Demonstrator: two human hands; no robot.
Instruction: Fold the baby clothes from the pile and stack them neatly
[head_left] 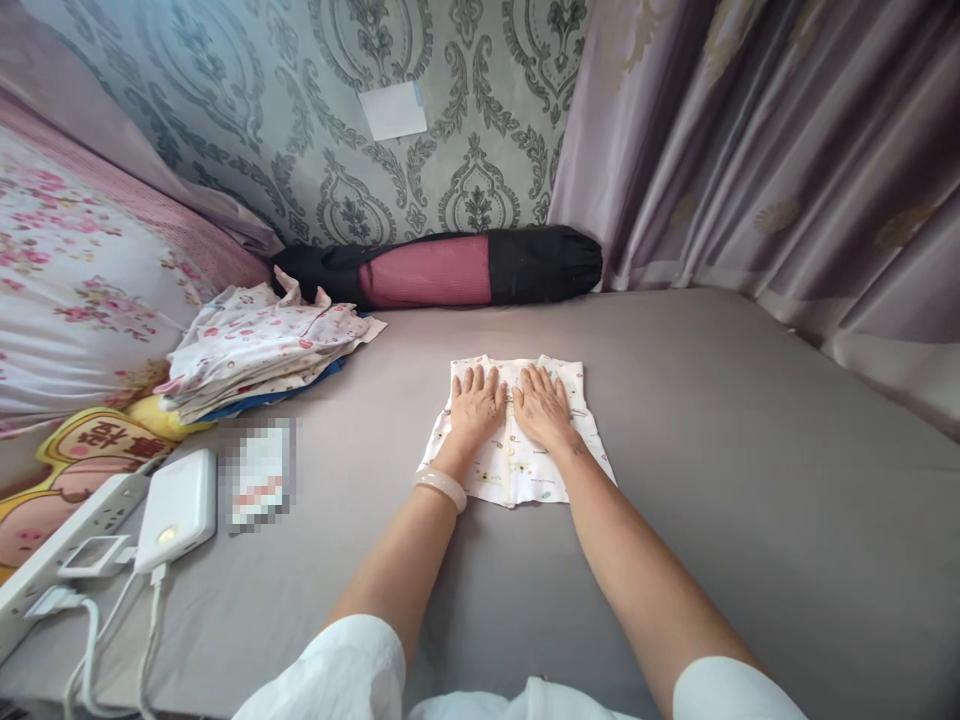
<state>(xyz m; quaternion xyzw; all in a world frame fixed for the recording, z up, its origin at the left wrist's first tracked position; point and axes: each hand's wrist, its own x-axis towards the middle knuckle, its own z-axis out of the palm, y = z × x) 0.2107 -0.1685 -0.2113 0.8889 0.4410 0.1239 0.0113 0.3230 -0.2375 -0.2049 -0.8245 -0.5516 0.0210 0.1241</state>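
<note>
Your left hand (475,404) and right hand (541,405) lie flat, fingers spread wide, side by side and almost touching, pressed on the folded printed cloth (516,440) that rests near the middle of the grey bed (712,480). A pale bangle (442,487) sits on your left wrist. To the far left a stack of folded clothes (259,345) lies beside the floral pillow (71,290), with a white power bank (178,508) at near left and a black and pink roll bag (442,268) against the far wall.
</note>
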